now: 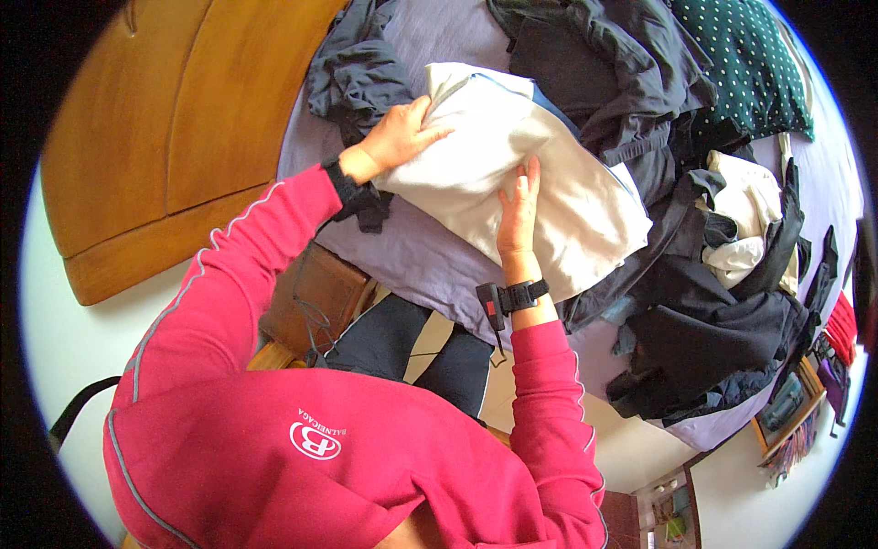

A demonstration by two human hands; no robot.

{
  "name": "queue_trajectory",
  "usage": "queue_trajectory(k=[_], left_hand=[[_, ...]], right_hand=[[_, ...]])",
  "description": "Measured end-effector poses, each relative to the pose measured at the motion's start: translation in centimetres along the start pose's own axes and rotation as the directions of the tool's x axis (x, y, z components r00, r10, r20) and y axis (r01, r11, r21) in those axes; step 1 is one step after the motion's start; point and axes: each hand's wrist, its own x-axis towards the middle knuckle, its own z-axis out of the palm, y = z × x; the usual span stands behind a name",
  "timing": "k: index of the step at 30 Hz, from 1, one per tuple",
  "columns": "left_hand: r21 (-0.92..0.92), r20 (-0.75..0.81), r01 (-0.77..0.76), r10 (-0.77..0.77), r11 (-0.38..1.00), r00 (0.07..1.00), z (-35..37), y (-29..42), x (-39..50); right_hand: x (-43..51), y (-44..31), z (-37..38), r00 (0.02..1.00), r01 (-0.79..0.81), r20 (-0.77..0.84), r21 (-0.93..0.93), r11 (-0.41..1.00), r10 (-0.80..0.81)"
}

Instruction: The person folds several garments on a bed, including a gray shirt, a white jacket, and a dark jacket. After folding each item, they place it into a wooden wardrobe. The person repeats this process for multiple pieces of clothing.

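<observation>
A folded white cloth garment [494, 158] with blue trim lies on the lavender bedsheet [425, 240]. My left hand [405, 134] is at its left edge, the thumb at the layered edge and the fingers over the fabric. Flat on the middle of the white cloth rests my right hand [521, 209], fingers stretched out. A strap with a small device sits on the right wrist. Dark crumpled clothing [360, 75] lies just beyond my left hand.
Dark garments [610, 75] spread behind the white cloth. More black clothing [713, 322] and a cream garment [744, 192] lie to the right, with a green polka-dot cloth [748, 62] at the upper right. A wooden headboard [226, 103] borders the left; a brown bedside cabinet [315, 295] stands below it.
</observation>
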Motion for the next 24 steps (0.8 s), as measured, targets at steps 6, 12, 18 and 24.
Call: queue_trajectory(k=[6,12,18,24], left_hand=[[-0.374,0.330,-0.065,0.199,0.925,0.923,2.9,12.8,-4.0],[-0.300,0.365,-0.162,0.270,0.940,0.891,14.4,23.3,-3.6],[-0.162,0.238,-0.492,0.518,0.855,0.822,22.7,22.3,-3.7],[-0.074,-0.171,-0.412,0.396,0.908,0.902,17.7,13.3,-4.3]], right_hand=[[0.5,2.3,-5.8,0.984,-0.067,0.180,0.416,0.907,-0.010],[-7.3,0.6,-18.0,0.941,-0.127,-0.264,0.304,0.944,0.211],[-10.4,-5.6,-20.6,0.991,-0.024,-0.117,0.312,0.950,0.064],[-7.6,-3.0,-20.6,0.932,-0.011,-0.335,-0.402,0.915,-0.136]])
